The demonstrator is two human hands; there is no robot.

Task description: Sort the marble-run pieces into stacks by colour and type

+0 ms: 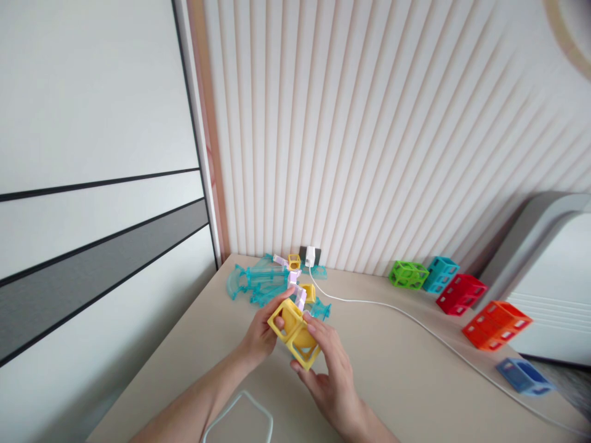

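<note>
Two yellow open-frame blocks [294,333], joined side by side, are held up between both hands above the table. My left hand [264,332] grips the upper left block, with a fingertip showing through its opening. Around the lower right block, my right hand [331,363] has its fingers on the top and its thumb underneath. Just behind the hands lie translucent teal pieces [268,280], light purple pieces [300,299] and two more yellow blocks, one beside the purple pieces [309,293] and one near the wall [294,261].
Green [409,275], teal [440,275], red [460,295], orange [496,325] and blue [525,376] blocks line the table's right side. A white cable [392,306] runs from a plug [311,256] across the table [392,363]. Another pale cord [269,418] loops near the left forearm.
</note>
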